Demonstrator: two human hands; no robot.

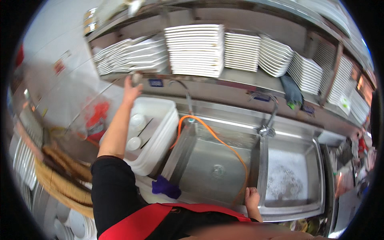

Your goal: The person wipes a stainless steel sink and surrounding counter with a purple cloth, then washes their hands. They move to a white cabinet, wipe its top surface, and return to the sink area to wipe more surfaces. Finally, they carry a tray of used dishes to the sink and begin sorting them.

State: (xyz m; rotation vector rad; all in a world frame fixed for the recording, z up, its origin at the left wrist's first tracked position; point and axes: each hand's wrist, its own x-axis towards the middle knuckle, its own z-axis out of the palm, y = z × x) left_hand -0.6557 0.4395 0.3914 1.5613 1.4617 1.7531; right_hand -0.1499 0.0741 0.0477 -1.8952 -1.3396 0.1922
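My left hand [132,90] is stretched out to the shelf edge, its fingers around or against a small pale object [136,78] that is too blurred to name. Below it stands a stack of white plastic tubs [163,129]; the top one holds small white bowls [138,121] and dark thin sticks. Near the front rim between two steel sinks is my right hand [252,198], fingers curled; whether it holds anything does not show. An orange hose [223,138] loops from the left faucet [188,99] into the middle sink [207,168], which has water in it.
Stacks of white plates [195,51] fill the steel shelf above. Foamy water lies in the right sink [288,174], below another faucet [272,112]. A purple cloth [166,187] rests on the front ledge. A dark cloth [291,90] hangs from the shelf. More plates [81,223] stand at lower left.
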